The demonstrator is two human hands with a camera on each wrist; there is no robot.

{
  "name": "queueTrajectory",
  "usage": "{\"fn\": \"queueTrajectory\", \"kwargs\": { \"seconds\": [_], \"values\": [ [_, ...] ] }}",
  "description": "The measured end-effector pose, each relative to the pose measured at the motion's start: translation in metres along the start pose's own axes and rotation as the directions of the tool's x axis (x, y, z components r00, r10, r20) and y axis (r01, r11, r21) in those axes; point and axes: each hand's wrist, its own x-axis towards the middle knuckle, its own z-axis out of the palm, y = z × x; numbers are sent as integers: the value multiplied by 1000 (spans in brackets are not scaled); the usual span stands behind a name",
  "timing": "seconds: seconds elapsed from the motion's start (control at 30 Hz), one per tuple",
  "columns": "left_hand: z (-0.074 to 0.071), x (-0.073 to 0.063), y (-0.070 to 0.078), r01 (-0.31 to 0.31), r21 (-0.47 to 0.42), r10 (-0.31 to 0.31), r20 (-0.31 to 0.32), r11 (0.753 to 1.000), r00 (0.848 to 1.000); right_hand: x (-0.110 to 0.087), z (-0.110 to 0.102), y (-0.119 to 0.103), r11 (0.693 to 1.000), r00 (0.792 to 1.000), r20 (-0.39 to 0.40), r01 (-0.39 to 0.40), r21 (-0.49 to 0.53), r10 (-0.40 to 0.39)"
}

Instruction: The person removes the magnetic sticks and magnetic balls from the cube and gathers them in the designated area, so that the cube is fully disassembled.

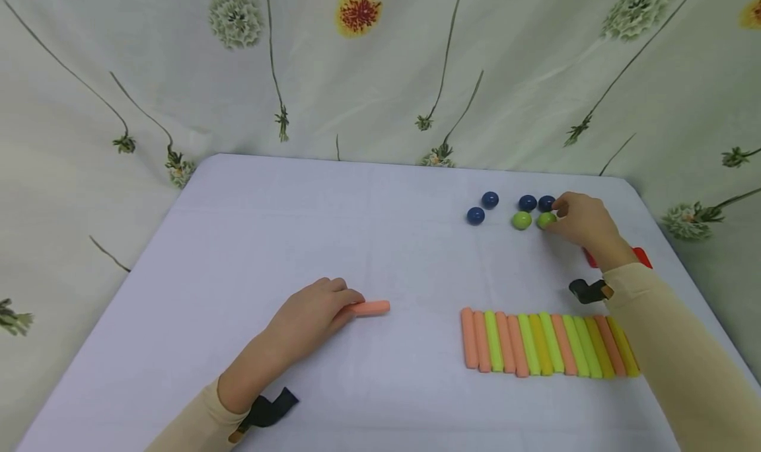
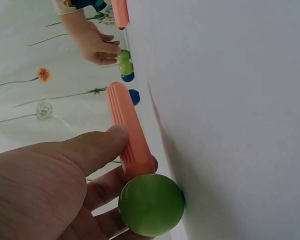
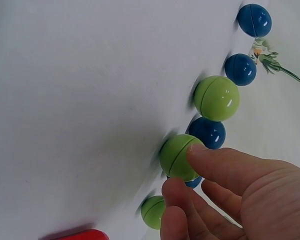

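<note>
My left hand (image 1: pixel 312 316) pinches an orange ribbed stick (image 2: pixel 129 120) between thumb and fingers, low over the white table. At the stick's near end, beside the fingers, a green ball (image 2: pixel 151 205) shows in the left wrist view; the hand hides it from the head view. My right hand (image 1: pixel 585 224) is at the back right, its thumb and fingertips around a glossy green ball (image 3: pixel 179 159). Another green ball (image 3: pixel 216 98) and several dark blue balls (image 1: pixel 527 203) lie close by. A further green ball (image 3: pixel 153 212) is partly covered by the right fingers.
A row of orange, lime and yellow sticks (image 1: pixel 538 343) lies side by side at the front right, its end partly behind the right sleeve. A red object (image 1: pixel 642 257) sits under the right forearm, mostly hidden. Flowered fabric (image 1: pixel 380 88) hangs behind the table (image 1: pixel 357 214).
</note>
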Motion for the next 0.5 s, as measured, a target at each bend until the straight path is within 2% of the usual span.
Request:
{"fn": "queueTrajectory", "kwargs": {
  "seconds": [0.2,0.33,0.5],
  "values": [
    [1,-1,1,-1,6,1,-1,1000,1000,-3,-3,2,1000,1000,15,-6,5,6],
    [2,0,1,0,6,0,0,1000,1000,-10,-3,0,1000,1000,-19,12,1,-12],
    [2,1,1,8,-6,-8,6,1000,1000,-35,-1,-32,994,992,-65,106,-8,-106]
  ]
}}
